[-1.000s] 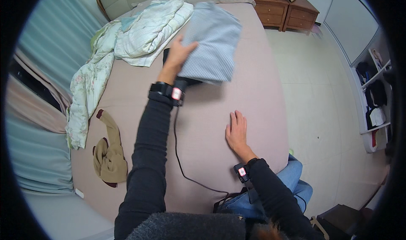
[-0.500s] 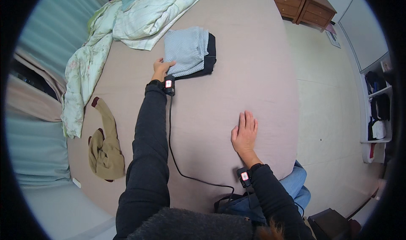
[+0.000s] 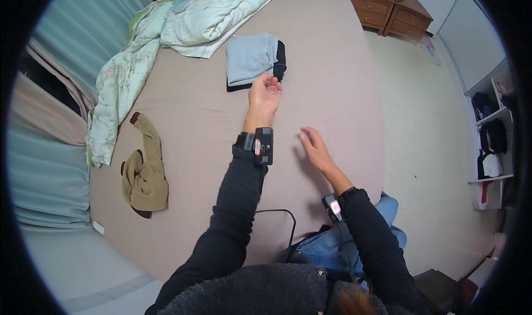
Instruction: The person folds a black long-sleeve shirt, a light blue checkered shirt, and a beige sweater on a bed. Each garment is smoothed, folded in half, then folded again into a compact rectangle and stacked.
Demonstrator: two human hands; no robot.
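A folded light blue patterned garment (image 3: 250, 57) lies on top of a folded black garment (image 3: 280, 65) on the bed. My left hand (image 3: 265, 96) is at the near edge of this stack, palm turned toward the right, fingers loosely curled and apart. It holds nothing; whether the fingertips touch the cloth I cannot tell. My right hand (image 3: 317, 151) hovers over the bare sheet to the right, empty, thumb and fingers apart. To the left lies a crumpled tan garment (image 3: 145, 179) with dark red cuffs.
The bed (image 3: 327, 71) fills the middle. A pale floral quilt (image 3: 216, 18) is bunched at the far left, beside teal curtains (image 3: 44, 182). Brown wooden drawers (image 3: 374, 7) stand at the far right, and open shelves (image 3: 490, 179) with clothes line the right wall. A cable (image 3: 292, 220) loops near my lap.
My left hand has moved right along the stack's near edge and turned its palm. My right hand has lifted off the sheet and shifted slightly. The view has shifted a little.
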